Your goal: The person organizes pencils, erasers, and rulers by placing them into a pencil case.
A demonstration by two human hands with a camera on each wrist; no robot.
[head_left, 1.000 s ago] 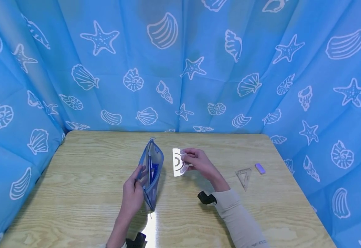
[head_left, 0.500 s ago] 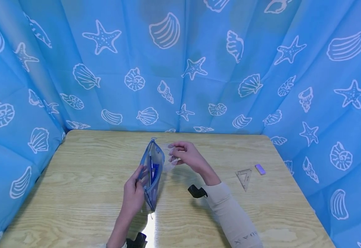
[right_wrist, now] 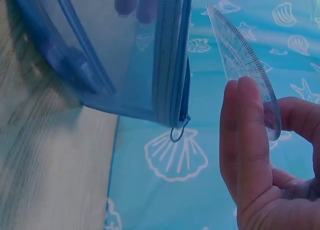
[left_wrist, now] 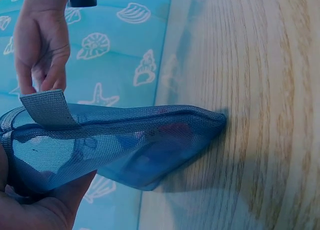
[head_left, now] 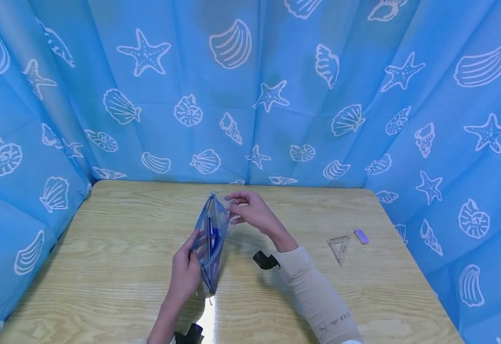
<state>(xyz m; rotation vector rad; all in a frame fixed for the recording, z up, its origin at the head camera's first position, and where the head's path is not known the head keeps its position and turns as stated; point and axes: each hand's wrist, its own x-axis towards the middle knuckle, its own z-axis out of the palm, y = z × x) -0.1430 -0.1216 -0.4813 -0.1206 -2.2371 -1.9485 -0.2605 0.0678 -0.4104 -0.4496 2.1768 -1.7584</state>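
A blue mesh zip pouch (head_left: 209, 267) stands on edge on the table with its mouth open, and blue items show inside. My left hand (head_left: 186, 267) grips its near left side, fingers reaching over the rim. Between the thumb and fingers of my right hand (head_left: 250, 210) is a clear protractor (right_wrist: 245, 55), pinched at its curved edge. In the right wrist view the protractor is beside the pouch's zipped rim (right_wrist: 172, 55), apart from it. The left wrist view shows the pouch's fabric tab (left_wrist: 47, 108) and mesh side, with the right hand beyond.
To the right on the wooden table (head_left: 117, 248) lie a clear set square (head_left: 339, 249) and a purple eraser (head_left: 361, 236). A blue curtain (head_left: 241, 95) with white shells and starfish hangs behind and along both sides.
My right hand has moved left with the protractor, from right of the pouch to close by its far right rim. The left hand and pouch stay nearly in place.
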